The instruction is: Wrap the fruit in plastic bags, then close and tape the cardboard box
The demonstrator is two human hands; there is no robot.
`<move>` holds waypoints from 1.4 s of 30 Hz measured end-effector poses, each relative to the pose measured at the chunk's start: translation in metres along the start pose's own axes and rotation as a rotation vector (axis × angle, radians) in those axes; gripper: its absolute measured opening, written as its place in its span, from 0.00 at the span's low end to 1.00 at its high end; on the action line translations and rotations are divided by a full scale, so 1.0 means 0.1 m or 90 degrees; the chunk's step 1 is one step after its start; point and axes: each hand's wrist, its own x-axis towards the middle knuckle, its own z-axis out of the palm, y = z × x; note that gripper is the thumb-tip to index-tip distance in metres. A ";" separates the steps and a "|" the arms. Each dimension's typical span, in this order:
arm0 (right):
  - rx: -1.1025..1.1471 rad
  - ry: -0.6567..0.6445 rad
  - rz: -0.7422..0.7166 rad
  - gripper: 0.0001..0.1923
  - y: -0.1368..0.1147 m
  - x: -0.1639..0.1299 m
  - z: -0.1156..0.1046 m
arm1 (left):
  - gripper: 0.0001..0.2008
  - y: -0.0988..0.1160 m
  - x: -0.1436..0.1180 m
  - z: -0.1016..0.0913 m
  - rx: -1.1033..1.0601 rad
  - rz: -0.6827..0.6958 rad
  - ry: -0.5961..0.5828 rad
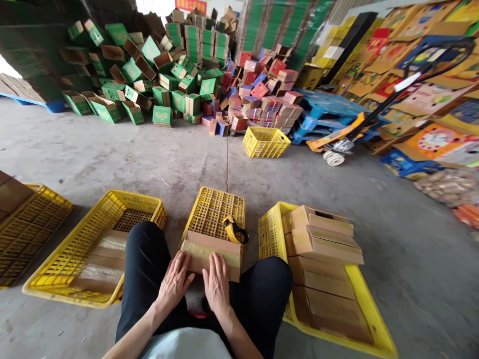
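Observation:
A small flat cardboard box point(215, 248) with clear tape across its top lies on an upturned yellow crate point(215, 209) between my knees. My left hand point(174, 281) rests flat on the box's near left edge, fingers spread. My right hand point(217, 284) presses flat on the box's near middle. A yellow and black tape dispenser point(235, 230) sits on the crate just behind the box, to the right. Neither hand grips anything.
A yellow crate point(67, 259) at my left holds taped boxes; another yellow crate point(275, 224) at my right holds stacked folded cartons point(325, 239). Heaps of green boxes point(149, 75) and red boxes point(262, 94), a small yellow basket point(265, 142) and a pallet jack point(344, 139) lie beyond on concrete.

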 end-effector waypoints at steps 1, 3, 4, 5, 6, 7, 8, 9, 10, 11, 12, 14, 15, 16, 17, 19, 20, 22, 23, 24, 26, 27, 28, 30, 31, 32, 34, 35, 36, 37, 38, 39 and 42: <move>0.005 -0.006 -0.004 0.30 -0.02 0.04 0.01 | 0.33 0.00 -0.05 -0.01 0.000 0.001 -0.004; 0.019 -0.026 -0.022 0.29 -0.08 0.13 0.02 | 0.33 0.01 -0.10 0.00 0.003 0.004 -0.009; 0.027 -0.037 -0.036 0.29 -0.11 0.19 0.02 | 0.33 0.01 -0.10 0.01 0.006 0.007 -0.010; 0.037 -0.048 -0.052 0.28 -0.14 0.25 0.03 | 0.33 0.01 -0.10 0.02 0.010 0.011 -0.010; 0.048 -0.056 -0.070 0.27 -0.16 0.32 0.03 | 0.32 0.01 -0.09 0.03 0.014 0.015 -0.010; 0.061 -0.062 -0.087 0.27 -0.19 0.39 0.04 | 0.31 0.00 -0.08 0.04 0.018 0.020 -0.010; 0.076 -0.067 -0.103 0.26 -0.21 0.45 0.05 | 0.31 0.00 -0.07 0.05 0.021 0.024 -0.010; 0.089 -0.072 -0.118 0.26 -0.23 0.52 0.07 | 0.31 -0.01 -0.06 0.06 0.024 0.027 -0.009; 0.098 -0.076 -0.129 0.26 -0.25 0.59 0.08 | 0.32 -0.02 -0.05 0.06 0.026 0.028 -0.007; 0.102 -0.080 -0.140 0.27 -0.27 0.65 0.10 | 0.32 -0.02 -0.05 0.06 0.026 0.028 -0.002; 0.103 -0.084 -0.149 0.27 -0.29 0.72 0.12 | 0.32 -0.02 -0.05 0.06 0.025 0.028 0.003; 0.102 -0.093 -0.166 0.28 -0.33 0.83 0.16 | 0.33 -0.02 -0.05 0.05 0.021 0.028 0.010; 0.102 -0.097 -0.172 0.28 -0.36 0.87 0.17 | 0.32 -0.02 -0.05 0.05 0.021 0.030 0.011; 0.104 -0.099 -0.172 0.28 -0.40 0.91 0.18 | 0.32 -0.02 -0.05 0.05 0.023 0.032 0.011; 0.108 -0.101 -0.166 0.27 -0.43 0.94 0.18 | 0.31 -0.02 -0.05 0.05 0.027 0.034 0.013; 0.119 -0.104 -0.147 0.26 -0.48 0.96 0.17 | 0.30 -0.02 -0.06 0.06 0.041 0.035 0.021; 0.124 -0.105 -0.136 0.25 -0.50 0.96 0.16 | 0.30 -0.02 -0.06 0.06 0.047 0.035 0.025; 0.134 -0.109 -0.130 0.25 -0.52 0.95 0.14 | 0.29 -0.02 -0.07 0.07 0.053 0.035 0.026; 0.139 -0.111 -0.135 0.25 -0.52 0.94 0.12 | 0.29 -0.02 -0.07 0.07 0.054 0.034 0.022; 0.143 -0.112 -0.141 0.25 -0.51 0.94 0.11 | 0.29 -0.01 -0.07 0.08 0.053 0.033 0.018; 0.139 -0.108 -0.150 0.25 -0.49 0.93 0.10 | 0.29 -0.01 -0.07 0.07 0.053 0.029 0.012; 0.131 -0.104 -0.150 0.25 -0.48 0.93 0.10 | 0.29 -0.01 -0.07 0.07 0.054 0.028 0.010; 0.121 -0.101 -0.146 0.25 -0.47 0.91 0.11 | 0.27 -0.01 -0.08 0.06 0.054 0.029 0.010; 0.104 -0.100 -0.143 0.26 -0.44 0.85 0.11 | 0.25 -0.02 -0.08 0.03 0.060 0.037 0.008; 0.100 -0.103 -0.144 0.27 -0.43 0.81 0.10 | 0.24 -0.03 -0.08 0.01 0.064 0.042 0.004; 0.100 -0.108 -0.146 0.27 -0.40 0.75 0.08 | 0.25 -0.05 -0.07 -0.02 0.068 0.048 -0.005; 0.104 -0.118 -0.148 0.28 -0.33 0.62 0.03 | 0.27 -0.08 -0.04 -0.07 0.074 0.051 -0.027; 0.105 -0.123 -0.147 0.28 -0.28 0.55 -0.01 | 0.28 -0.10 -0.01 -0.10 0.075 0.047 -0.037; 0.104 -0.127 -0.146 0.28 -0.23 0.47 -0.06 | 0.28 -0.12 0.02 -0.11 0.074 0.041 -0.047; 0.100 -0.129 -0.143 0.28 -0.18 0.39 -0.10 | 0.28 -0.13 0.06 -0.12 0.073 0.032 -0.054; 0.092 -0.128 -0.138 0.27 -0.13 0.31 -0.14 | 0.27 -0.14 0.10 -0.12 0.071 0.024 -0.056; 0.084 -0.126 -0.135 0.27 -0.08 0.23 -0.18 | 0.25 -0.15 0.14 -0.11 0.067 0.016 -0.056; 0.058 -0.118 -0.125 0.28 0.00 0.03 -0.26 | 0.26 -0.12 0.20 -0.04 0.047 0.004 -0.044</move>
